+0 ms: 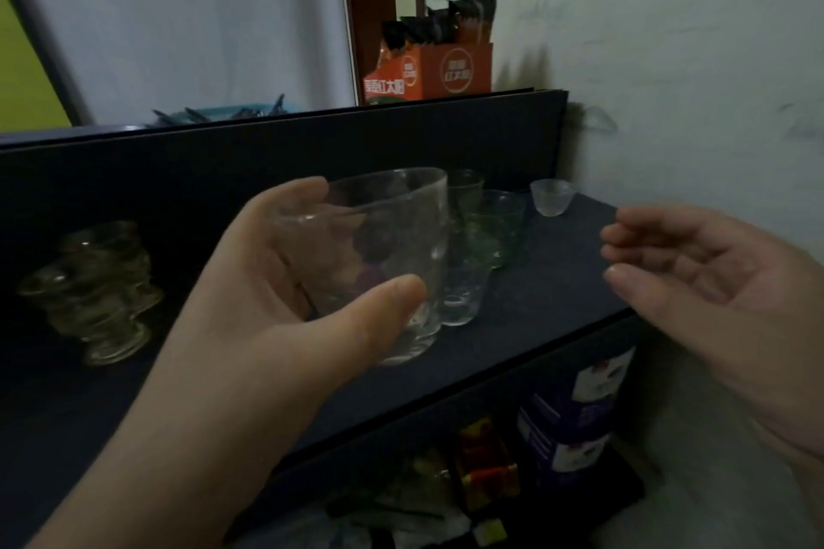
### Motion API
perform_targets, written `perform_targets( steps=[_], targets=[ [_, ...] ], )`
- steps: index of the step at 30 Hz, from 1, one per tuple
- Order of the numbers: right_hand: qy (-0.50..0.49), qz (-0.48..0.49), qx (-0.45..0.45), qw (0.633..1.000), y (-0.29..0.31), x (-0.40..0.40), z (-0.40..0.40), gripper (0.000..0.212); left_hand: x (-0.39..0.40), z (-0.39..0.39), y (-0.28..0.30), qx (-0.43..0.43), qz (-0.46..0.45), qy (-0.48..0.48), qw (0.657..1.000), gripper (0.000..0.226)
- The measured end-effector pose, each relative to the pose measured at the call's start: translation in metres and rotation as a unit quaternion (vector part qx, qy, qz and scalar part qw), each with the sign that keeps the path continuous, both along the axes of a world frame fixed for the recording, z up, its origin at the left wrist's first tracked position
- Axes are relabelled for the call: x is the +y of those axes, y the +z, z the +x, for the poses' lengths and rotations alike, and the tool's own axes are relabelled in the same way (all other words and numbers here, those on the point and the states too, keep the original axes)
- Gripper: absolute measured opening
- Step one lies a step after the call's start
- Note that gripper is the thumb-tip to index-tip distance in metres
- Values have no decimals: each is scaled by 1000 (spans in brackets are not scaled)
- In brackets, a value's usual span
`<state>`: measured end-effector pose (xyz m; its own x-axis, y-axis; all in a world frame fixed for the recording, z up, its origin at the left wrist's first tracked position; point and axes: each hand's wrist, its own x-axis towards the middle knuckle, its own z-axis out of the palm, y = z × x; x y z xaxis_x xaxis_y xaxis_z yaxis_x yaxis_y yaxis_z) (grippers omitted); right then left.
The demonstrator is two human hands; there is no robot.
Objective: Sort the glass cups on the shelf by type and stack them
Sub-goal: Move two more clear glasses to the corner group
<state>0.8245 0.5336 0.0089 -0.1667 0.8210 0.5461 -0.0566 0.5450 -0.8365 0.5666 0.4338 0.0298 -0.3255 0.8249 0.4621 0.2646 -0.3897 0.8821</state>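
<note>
My left hand (285, 308) grips a wide clear glass cup (392, 227) from the left, thumb across its lower front, holding it just above the dark shelf (557, 281). Behind it stand a smaller clear glass (463, 294) and green-tinted glasses (495, 227). A tiny frosted cup (550, 197) sits alone near the back right corner. A tilted stack of ribbed clear glasses (96, 290) stands at the shelf's left. My right hand (709, 281) hovers over the shelf's right edge, palm turned left, fingers loosely bent, holding nothing.
An orange box of sachets (430, 69) stands on the top board, beside a blue tray of utensils (223, 111). Below the shelf are purple-and-white packs (575, 423) and mixed small packets (486, 459). A white wall (691, 58) closes the right side.
</note>
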Motion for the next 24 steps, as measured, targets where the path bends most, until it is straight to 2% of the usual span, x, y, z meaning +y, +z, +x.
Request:
perform_targets(
  steps=[4,10,20,24],
  targets=[
    [7,-22,-25,999,-10,37,59,73,37,61,4,-3,-17,-14,1000,88],
    [43,-37,-46,997,-22,91,108,75,104,133,4,46,-55,6,997,105],
    [119,-63,-62,989,-33,141,110,77,156,177,-48,173,-137,143,965,102],
    [141,-74,-81,984,-35,151,100,58,161,174,-59,170,-154,178,957,103]
  ],
)
